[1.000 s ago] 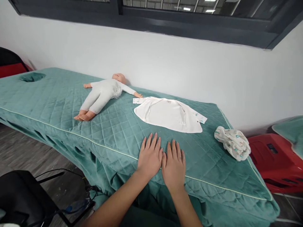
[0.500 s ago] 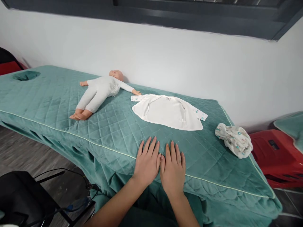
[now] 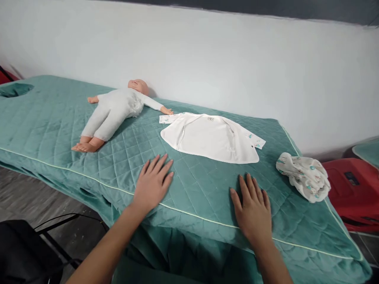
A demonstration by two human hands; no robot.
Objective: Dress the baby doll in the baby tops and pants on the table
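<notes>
My left hand (image 3: pixel 152 182) lies flat and open on the green quilted bed cover (image 3: pixel 59 130), fingers spread, holding nothing. My right hand (image 3: pixel 252 206) rests flat and open on the cover near the front edge. Between and beyond the hands a white baby shirt (image 3: pixel 207 138) is spread flat. A baby doll (image 3: pixel 115 110) in white clothes lies on its back at the far left by the wall, one arm reaching toward the shirt's sleeve. A crumpled patterned baby garment (image 3: pixel 304 177) sits at the right end of the bed.
A white wall (image 3: pixel 207 59) runs behind the bed. A red plastic object (image 3: pixel 352 189) stands on the floor at the right. A face hole (image 3: pixel 13 90) opens in the bed's far left end. Black chair parts (image 3: pixel 23 248) are at lower left.
My hands were side by side and touching; now they have slid apart, the left one leftward and the right one rightward. The view has tilted down.
</notes>
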